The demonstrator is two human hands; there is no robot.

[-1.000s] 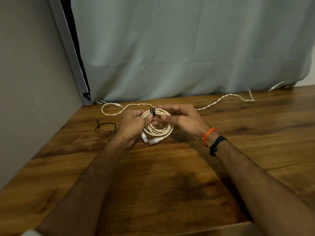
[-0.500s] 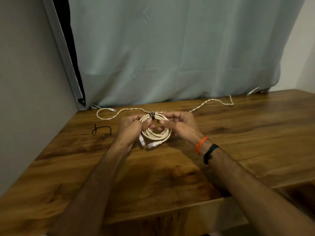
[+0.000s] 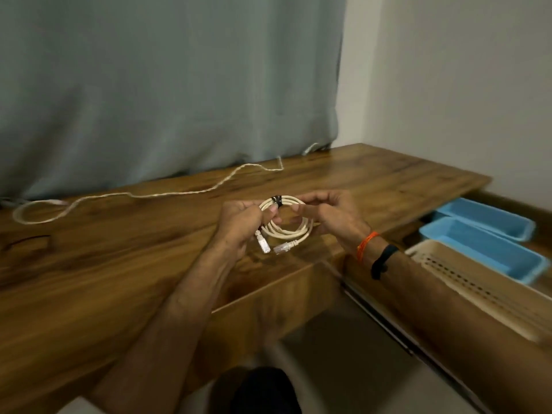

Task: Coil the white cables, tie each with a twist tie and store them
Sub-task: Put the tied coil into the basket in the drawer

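Observation:
A coiled white cable [image 3: 294, 231] with two clear plugs hanging at its lower left is held above the wooden desk [image 3: 119, 264]. A black twist tie [image 3: 276, 200] wraps the coil at its top. My left hand [image 3: 242, 222] grips the coil's left side. My right hand [image 3: 331, 215] pinches its right side near the tie. A second white cable [image 3: 167, 194] lies uncoiled along the back of the desk.
An open drawer at the right holds two blue trays [image 3: 484, 246] and a beige perforated tray [image 3: 466, 279]. A loose black twist tie [image 3: 27, 240] lies at the desk's left. A grey curtain [image 3: 167, 85] hangs behind the desk.
The view has swung right, bringing the open drawer and its trays into sight. Both hands have carried the tied coil toward the desk's right front edge.

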